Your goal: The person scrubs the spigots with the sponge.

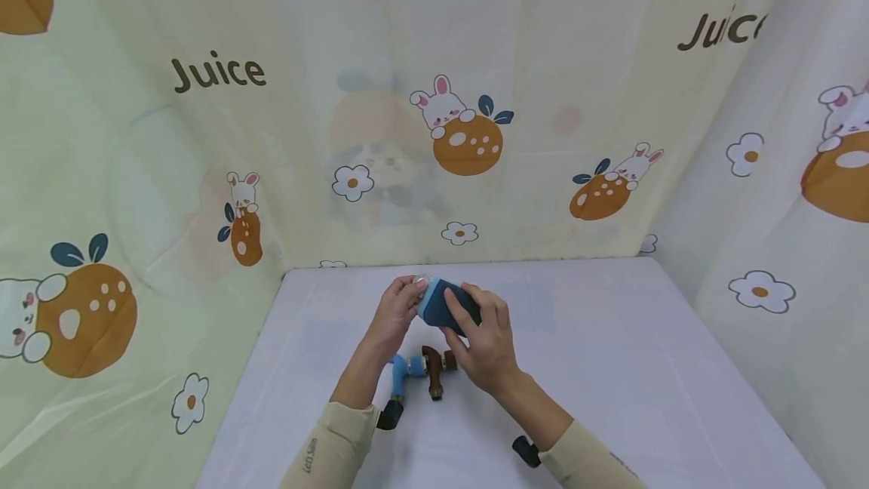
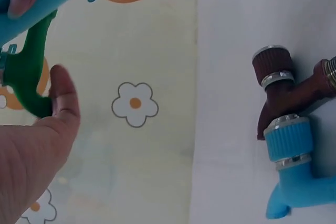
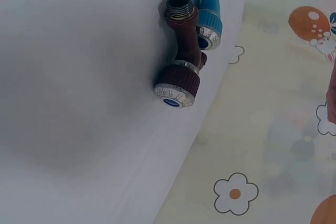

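Observation:
Both hands meet above the table's middle. My right hand (image 1: 485, 342) grips a sponge (image 1: 444, 306), dark blue on one face and light blue along the side. My left hand (image 1: 395, 315) holds a green tap (image 2: 32, 66), whose spout end rests against its fingers in the left wrist view. The sponge (image 2: 50, 4) lies against the upper part of the tap there, with a fingertip pressed on it. In the head view the sponge and hands mostly hide the tap. Only a strip of skin at the right edge shows in the right wrist view.
Below the hands, a blue tap (image 1: 399, 377) and a dark brown tap (image 1: 432, 370) lie side by side on the white table (image 1: 577, 338). A black piece (image 1: 390, 415) lies at the blue tap's near end. Another black piece (image 1: 526, 450) sits by the right sleeve. Printed curtains surround the table.

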`<state>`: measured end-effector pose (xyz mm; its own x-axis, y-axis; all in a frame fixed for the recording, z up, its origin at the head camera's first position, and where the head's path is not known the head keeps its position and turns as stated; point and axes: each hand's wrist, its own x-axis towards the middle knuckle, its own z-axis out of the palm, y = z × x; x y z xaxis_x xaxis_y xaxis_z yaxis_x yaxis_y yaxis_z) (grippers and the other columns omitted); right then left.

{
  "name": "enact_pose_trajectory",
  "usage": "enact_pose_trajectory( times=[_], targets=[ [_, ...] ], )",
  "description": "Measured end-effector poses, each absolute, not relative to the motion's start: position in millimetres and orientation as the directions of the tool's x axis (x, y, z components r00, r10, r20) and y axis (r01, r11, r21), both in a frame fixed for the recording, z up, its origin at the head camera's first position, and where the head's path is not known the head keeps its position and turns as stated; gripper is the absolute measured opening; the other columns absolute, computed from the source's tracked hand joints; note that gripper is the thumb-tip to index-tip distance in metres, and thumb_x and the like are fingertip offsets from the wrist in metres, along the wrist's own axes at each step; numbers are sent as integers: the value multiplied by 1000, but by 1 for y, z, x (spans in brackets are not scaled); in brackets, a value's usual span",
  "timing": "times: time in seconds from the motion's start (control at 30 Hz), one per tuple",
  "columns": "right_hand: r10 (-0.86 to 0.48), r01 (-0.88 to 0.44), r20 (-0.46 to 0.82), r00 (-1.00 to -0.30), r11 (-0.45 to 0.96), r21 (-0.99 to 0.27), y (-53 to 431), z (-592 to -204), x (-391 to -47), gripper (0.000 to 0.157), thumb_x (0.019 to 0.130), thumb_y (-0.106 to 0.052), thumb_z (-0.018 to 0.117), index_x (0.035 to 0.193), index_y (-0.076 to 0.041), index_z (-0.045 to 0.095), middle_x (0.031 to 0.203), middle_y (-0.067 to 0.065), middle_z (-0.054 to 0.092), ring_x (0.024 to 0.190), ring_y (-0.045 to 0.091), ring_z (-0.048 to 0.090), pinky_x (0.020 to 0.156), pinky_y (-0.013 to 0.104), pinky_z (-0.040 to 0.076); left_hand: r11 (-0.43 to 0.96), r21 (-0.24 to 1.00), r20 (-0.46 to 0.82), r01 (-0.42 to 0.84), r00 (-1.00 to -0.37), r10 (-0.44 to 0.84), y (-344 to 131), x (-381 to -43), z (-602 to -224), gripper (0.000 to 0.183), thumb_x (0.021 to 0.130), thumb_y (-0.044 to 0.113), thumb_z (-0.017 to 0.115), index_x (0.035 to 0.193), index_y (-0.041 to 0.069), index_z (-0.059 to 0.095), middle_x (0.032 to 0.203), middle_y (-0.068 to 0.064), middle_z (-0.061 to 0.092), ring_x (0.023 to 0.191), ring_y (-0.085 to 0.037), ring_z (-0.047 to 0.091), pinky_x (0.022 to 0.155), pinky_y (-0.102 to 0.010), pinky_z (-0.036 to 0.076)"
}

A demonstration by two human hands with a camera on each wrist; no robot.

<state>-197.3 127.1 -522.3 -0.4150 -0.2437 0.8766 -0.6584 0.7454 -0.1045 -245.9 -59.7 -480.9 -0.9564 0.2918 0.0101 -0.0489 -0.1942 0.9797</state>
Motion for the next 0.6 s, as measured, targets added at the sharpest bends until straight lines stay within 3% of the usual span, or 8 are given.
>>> enact_pose_trajectory(
  times=[0.13, 0.3, 0.5, 0.6],
  targets=[
    [-259, -647, 879, -401, 759, -72, 131, -522, -198, 47, 107, -35, 57, 145, -9, 60, 143, 28, 52, 120, 40, 44, 98, 48, 42, -117, 991, -12, -64, -917, 399, -65, -247, -479, 34, 103, 33, 51, 115, 2, 59, 102, 0, 61, 92, -11, 59, 98, -30, 47],
    [-267, -644, 878, -397, 763, -59, 135, -524, -200, 46, 107, -35, 56, 145, -10, 61, 142, 28, 53, 120, 41, 44, 97, 48, 42, -41, 996, -48, -78, -867, 495, -71, -247, -477, 41, 105, 35, 48, 118, -1, 64, 99, 3, 64, 87, -10, 61, 93, -27, 50],
    [-254, -633, 859, -444, 767, -101, 138, -524, -201, 46, 105, -33, 60, 144, -10, 62, 144, 26, 51, 122, 40, 44, 97, 49, 44, 14, 1000, -17, -12, -876, 483, -72, -246, -474, 37, 104, 37, 51, 106, 6, 70, 92, 4, 64, 94, -18, 58, 101, -39, 44],
    [-245, -626, 851, -465, 771, -120, 140, -524, -201, 46, 104, -33, 60, 144, -9, 63, 144, 26, 51, 122, 40, 44, 97, 49, 44, 54, 998, 4, 32, -892, 451, -72, -245, -474, 34, 104, 34, 53, 108, 6, 72, 93, 4, 66, 100, -21, 57, 103, -45, 40]
  ],
)
